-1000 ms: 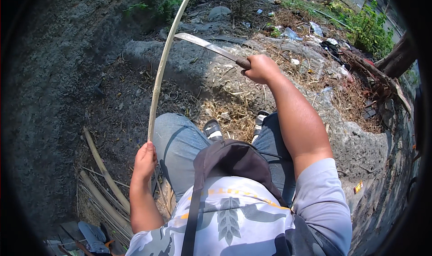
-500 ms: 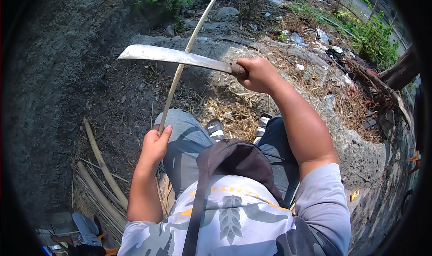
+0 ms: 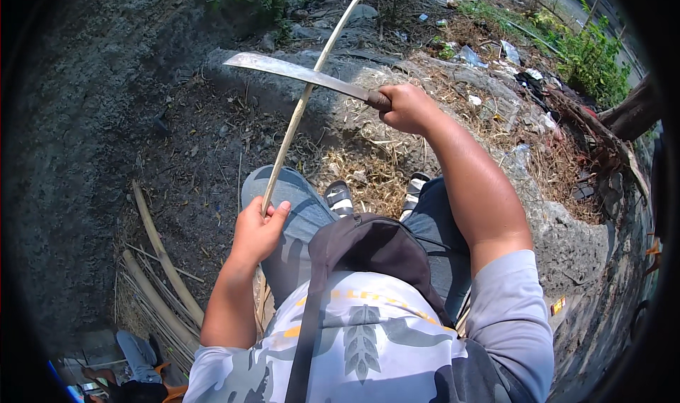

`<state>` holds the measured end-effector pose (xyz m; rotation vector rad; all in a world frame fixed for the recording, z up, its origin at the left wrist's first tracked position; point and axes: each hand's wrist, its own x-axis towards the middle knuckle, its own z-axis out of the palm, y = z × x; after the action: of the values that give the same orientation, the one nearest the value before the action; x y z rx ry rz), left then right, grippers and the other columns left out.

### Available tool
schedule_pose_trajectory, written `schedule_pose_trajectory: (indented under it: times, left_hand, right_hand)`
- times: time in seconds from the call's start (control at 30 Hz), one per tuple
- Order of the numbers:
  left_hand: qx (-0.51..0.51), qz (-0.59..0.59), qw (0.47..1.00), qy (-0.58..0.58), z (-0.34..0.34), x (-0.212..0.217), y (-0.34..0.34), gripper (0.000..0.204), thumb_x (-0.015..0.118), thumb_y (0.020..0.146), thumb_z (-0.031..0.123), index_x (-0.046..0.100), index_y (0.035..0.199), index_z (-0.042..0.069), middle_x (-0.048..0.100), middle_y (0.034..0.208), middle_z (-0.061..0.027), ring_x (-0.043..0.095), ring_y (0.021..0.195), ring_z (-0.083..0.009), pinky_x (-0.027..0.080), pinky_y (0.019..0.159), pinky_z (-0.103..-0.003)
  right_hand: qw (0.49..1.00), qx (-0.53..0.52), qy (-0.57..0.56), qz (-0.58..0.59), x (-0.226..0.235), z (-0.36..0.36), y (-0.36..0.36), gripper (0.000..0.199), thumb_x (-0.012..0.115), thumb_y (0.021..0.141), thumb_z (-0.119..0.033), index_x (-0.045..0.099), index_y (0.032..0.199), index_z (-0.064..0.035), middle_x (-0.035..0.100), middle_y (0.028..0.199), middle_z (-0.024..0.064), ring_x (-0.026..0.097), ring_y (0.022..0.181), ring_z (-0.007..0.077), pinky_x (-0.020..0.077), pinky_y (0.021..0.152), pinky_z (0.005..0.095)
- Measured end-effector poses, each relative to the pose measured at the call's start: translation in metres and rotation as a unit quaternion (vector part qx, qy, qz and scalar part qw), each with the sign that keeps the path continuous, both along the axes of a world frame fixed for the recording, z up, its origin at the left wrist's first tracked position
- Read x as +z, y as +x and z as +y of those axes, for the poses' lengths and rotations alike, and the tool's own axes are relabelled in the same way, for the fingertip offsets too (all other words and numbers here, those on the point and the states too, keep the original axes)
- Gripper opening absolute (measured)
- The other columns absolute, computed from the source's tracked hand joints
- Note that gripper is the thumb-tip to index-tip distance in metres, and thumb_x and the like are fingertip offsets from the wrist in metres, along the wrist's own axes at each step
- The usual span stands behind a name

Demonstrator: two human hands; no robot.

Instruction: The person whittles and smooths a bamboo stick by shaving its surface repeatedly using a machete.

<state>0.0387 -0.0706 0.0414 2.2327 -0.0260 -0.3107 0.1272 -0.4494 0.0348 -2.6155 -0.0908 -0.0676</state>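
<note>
- Steel machete [image 3: 304,74]: my right hand [image 3: 407,108] is clamped on its handle at 12 o'clock; the blade, raised higher a second ago, now crosses the cane.
- Bamboo cane [image 3: 301,112]: my left hand [image 3: 256,231] grips its lower end at 9 o'clock.
- The cane's tip is cut off at the frame's top edge.

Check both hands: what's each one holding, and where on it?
Left hand grips the long pale stick near its lower end. Right hand grips the big knife by its handle, blade pointing left across the stick.
</note>
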Motion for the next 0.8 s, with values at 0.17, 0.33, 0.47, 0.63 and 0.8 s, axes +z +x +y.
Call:
schedule_pose_trajectory:
  times: [0.17, 0.33, 0.47, 0.63, 0.8]
  left_hand:
    - [-0.027, 0.002, 0.999, 0.035, -0.009, -0.007, -0.009, 0.035, 0.075, 0.097, 0.032, 0.053, 0.086, 0.007, 0.052, 0.067, 0.0063, 0.041, 0.058, -0.0016, 0.033, 0.050, -0.023]
    - [-0.042, -0.009, 0.999, 0.003, -0.005, -0.011, -0.011, 0.033, 0.076, 0.096, 0.030, 0.055, 0.087, 0.006, 0.052, 0.065, 0.0063, 0.042, 0.058, -0.0019, 0.034, 0.050, -0.024]
    - [-0.038, -0.012, 0.999, 0.018, 0.000, -0.016, -0.014, 0.034, 0.076, 0.096, 0.030, 0.055, 0.087, 0.005, 0.054, 0.062, 0.0037, 0.045, 0.056, -0.0035, 0.037, 0.050, -0.025]
    - [-0.011, -0.006, 1.000, 0.001, 0.004, -0.016, -0.015, 0.036, 0.077, 0.095, 0.031, 0.055, 0.086, 0.003, 0.057, 0.060, -0.0002, 0.049, 0.053, -0.0061, 0.040, 0.049, -0.028]
    - [-0.041, -0.067, 0.997, 0.018, -0.002, -0.015, -0.017, 0.039, 0.078, 0.093, 0.032, 0.054, 0.084, 0.003, 0.057, 0.059, -0.0024, 0.052, 0.053, -0.0077, 0.042, 0.050, -0.029]
  right_hand:
    - [0.985, 0.107, -0.135, 0.006, 0.027, 0.047, -0.016, 0.025, 0.075, 0.074, -0.021, 0.073, 0.099, -0.0153, 0.075, 0.095, 0.0138, 0.072, 0.096, 0.0359, 0.0574, 0.085, 0.0483]
    - [0.992, 0.059, -0.106, 0.018, 0.006, 0.019, -0.004, 0.027, 0.070, 0.076, -0.018, 0.071, 0.103, -0.0167, 0.075, 0.096, 0.0137, 0.072, 0.096, 0.0354, 0.0575, 0.085, 0.0487]
    - [0.992, 0.062, -0.108, 0.008, 0.007, 0.024, -0.008, 0.027, 0.071, 0.075, -0.018, 0.071, 0.102, -0.0162, 0.075, 0.095, 0.0137, 0.072, 0.096, 0.0355, 0.0574, 0.084, 0.0479]
    - [0.993, 0.074, -0.090, -0.013, 0.026, 0.039, -0.017, 0.028, 0.074, 0.074, -0.019, 0.072, 0.102, -0.0168, 0.075, 0.093, 0.0129, 0.072, 0.095, 0.0348, 0.0577, 0.083, 0.0474]
    - [0.992, 0.044, -0.114, -0.014, 0.017, 0.021, -0.008, 0.025, 0.070, 0.074, -0.017, 0.073, 0.099, -0.0181, 0.075, 0.096, 0.0123, 0.072, 0.096, 0.0339, 0.0579, 0.083, 0.0476]
